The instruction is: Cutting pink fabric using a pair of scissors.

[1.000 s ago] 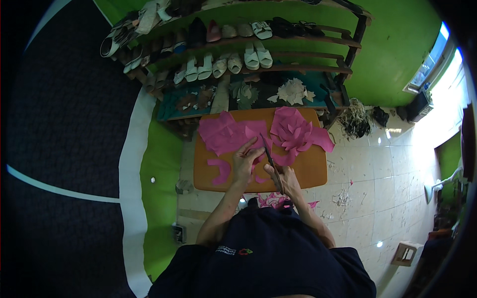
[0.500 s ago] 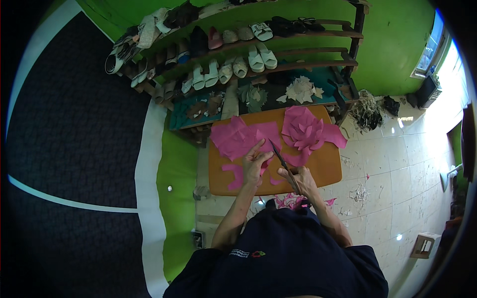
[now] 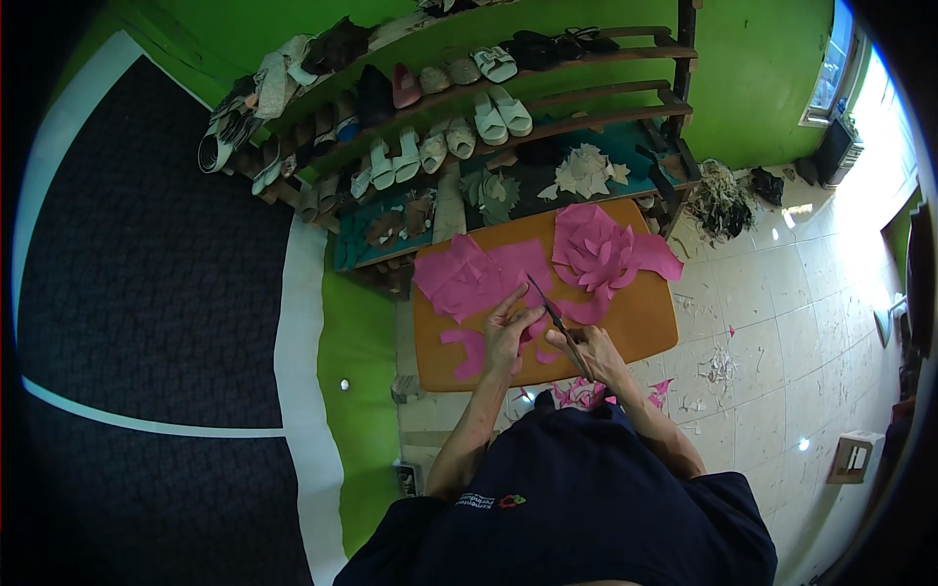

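Observation:
Dark scissors (image 3: pixel 553 318) are in my right hand (image 3: pixel 594 354), its fingers wrapped round the handles and the blades pointing up and to the left. Beside the blades, my left hand (image 3: pixel 503 338) pinches a pink piece (image 3: pixel 535 329) of sheet material, mostly hidden by the fingers. Both hands are over an orange table (image 3: pixel 635 342). Pink cut pieces (image 3: pixel 457 278) overlap at its left, and a layered pile of pink petal shapes (image 3: pixel 598 252) lies at its right. A curved pink offcut (image 3: pixel 467 352) rests near the left front.
Beyond the table stands a wooden rack (image 3: pixel 576 125) with shoes and sandals, plus pale and green cut pieces on its low shelf. Scraps litter the tiled floor (image 3: pixel 772 361) at right, near a scrap heap (image 3: pixel 721 203). A dark panel (image 3: pixel 156 264) fills the left.
The view has shifted slightly. My left hand's raised fingers have come down closer to the pink piece, beside the scissor blades. The scissors remain in my right hand.

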A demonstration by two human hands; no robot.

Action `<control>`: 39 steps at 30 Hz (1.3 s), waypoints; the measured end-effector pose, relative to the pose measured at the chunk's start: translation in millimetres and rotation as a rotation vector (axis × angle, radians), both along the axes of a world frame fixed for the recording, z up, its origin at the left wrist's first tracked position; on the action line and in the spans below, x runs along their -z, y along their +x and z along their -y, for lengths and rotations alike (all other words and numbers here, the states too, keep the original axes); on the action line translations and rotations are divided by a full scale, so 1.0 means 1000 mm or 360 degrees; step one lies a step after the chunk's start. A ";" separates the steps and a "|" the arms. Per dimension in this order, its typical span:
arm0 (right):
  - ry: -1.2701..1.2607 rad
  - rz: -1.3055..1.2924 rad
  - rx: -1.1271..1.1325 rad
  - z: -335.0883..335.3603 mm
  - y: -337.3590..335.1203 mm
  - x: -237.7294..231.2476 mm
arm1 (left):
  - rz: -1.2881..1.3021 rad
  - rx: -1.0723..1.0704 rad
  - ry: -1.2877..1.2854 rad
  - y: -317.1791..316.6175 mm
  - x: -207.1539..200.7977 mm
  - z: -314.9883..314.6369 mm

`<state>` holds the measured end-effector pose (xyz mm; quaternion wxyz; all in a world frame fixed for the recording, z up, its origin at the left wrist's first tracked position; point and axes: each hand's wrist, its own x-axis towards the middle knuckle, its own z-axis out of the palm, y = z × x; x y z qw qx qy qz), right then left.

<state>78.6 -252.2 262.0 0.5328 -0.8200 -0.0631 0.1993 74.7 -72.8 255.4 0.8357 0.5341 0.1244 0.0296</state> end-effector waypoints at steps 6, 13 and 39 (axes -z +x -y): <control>-0.0057 -0.0131 -0.0069 0.005 -0.002 -0.009 | -0.0010 0.0017 -0.0038 -0.003 -0.003 0.000; 0.0108 -0.0048 -0.0020 0.000 -0.009 0.017 | 0.0044 0.0068 -0.0076 -0.002 0.007 -0.001; 0.0032 -0.0211 0.0065 -0.002 -0.006 0.015 | -0.0068 0.0092 -0.0041 -0.001 0.009 -0.008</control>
